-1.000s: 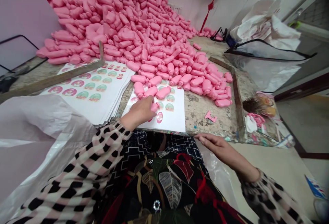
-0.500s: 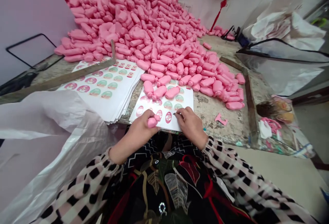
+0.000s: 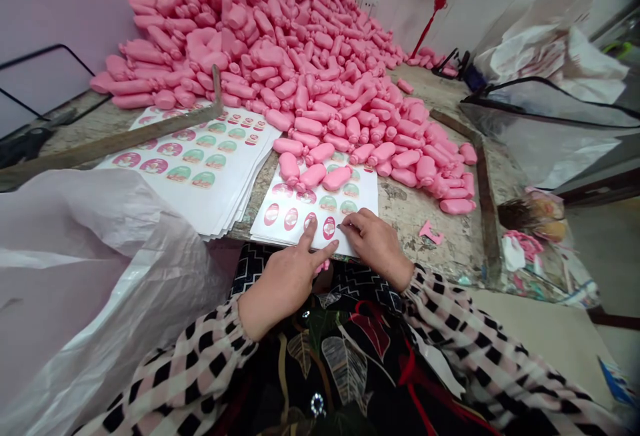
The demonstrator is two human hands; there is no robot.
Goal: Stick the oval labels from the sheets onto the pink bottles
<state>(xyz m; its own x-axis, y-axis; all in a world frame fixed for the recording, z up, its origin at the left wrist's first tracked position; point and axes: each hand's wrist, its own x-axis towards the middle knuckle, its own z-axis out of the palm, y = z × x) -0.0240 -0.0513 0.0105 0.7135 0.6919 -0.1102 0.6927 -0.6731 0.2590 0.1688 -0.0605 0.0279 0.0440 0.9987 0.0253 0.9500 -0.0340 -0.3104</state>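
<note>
On the sticker sheet point(image 3: 260, 231) at the table's front edge are rows of pink and green labels. My left hand point(image 3: 283, 279) lies palm down at the sheet's near edge, index and another finger stretched onto it. A small pink plastic bottle point(image 3: 324, 266) is held beneath this hand, mostly hidden by it. My right hand point(image 3: 376, 244) is closed in a pinch on a small dark pointed tool point(image 3: 340, 225); its exact kind is not clear. The tip is at the right edge of an oval pink label point(image 3: 329, 227).
A large heap of pink bottles point(image 3: 280, 56) covers the table's back and spills onto the sheet. More sticker sheets point(image 3: 200, 203) are stacked left, under a wooden strip point(image 3: 125, 139). A white plastic bag point(image 3: 100, 276) stands front left. A pink scrap point(image 3: 431, 233) lies right.
My left hand has moved right and toward me, turning palm down with the bottle now under it and fingers reaching onto the sheet. The right hand stays by the same label.
</note>
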